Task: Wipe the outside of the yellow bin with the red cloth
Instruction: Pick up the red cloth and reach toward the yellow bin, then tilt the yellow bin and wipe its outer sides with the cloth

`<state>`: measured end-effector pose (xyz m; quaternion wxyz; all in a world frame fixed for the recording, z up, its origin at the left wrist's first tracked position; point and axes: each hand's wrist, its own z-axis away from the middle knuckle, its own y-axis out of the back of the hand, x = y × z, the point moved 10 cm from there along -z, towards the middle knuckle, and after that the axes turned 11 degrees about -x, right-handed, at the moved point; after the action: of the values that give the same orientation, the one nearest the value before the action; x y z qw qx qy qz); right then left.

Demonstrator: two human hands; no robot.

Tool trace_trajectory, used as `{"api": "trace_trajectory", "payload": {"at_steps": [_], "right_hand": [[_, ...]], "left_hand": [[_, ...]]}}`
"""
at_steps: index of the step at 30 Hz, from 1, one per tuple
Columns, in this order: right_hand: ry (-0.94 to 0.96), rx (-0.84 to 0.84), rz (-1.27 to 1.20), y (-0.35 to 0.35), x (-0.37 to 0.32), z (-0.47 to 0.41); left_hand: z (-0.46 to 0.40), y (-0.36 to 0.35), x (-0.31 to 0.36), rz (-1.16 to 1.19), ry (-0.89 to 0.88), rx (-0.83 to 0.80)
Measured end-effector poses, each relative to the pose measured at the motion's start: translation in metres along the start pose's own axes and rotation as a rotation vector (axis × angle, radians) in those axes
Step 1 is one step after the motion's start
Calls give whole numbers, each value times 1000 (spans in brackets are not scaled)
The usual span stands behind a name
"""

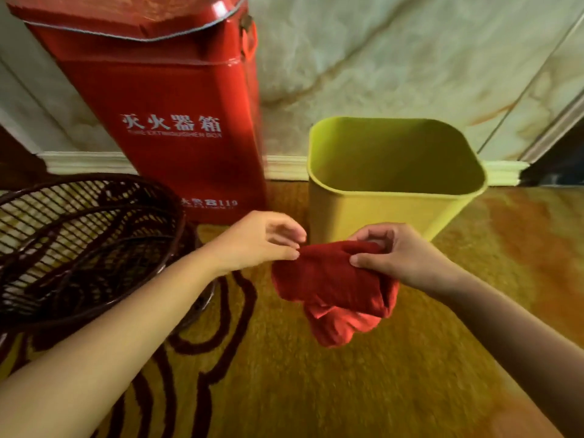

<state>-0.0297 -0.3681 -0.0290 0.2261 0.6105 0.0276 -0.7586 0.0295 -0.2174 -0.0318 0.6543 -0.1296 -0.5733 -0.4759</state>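
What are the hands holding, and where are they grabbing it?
The red cloth. The right hand pinches its top edge; the left hand pinches its upper left corner.

2 bare forearms, no sleeves visible; left hand and right hand without rings or gloves.

red box: top cut off | wicker basket: left side cut off

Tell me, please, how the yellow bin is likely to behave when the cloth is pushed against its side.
The yellow bin looks empty and thin-walled, so it is probably light and may slide on the carpet. It stands tall and narrows toward its base, so a high push could tip it. The left hand might steady its rim.
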Motion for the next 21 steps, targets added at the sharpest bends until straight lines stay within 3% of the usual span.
{"api": "trace_trajectory", "payload": {"at_steps": [4,7,10,17,21], "right_hand": [[-84,166,-38,36,35,40],[-150,299,-32,56,56,63],[-167,427,-70,70,67,79],[-280,783,58,105,78,111],[-180,1054,206,124,41,142]], "left_hand": [[-15,18,87,-596,-297,277],[-50,-9,108,-865,-279,182],[-81,-20,100,-842,-181,120],[-95,3,109,-625,-179,212],[-95,31,106,-393,-93,228]]}}
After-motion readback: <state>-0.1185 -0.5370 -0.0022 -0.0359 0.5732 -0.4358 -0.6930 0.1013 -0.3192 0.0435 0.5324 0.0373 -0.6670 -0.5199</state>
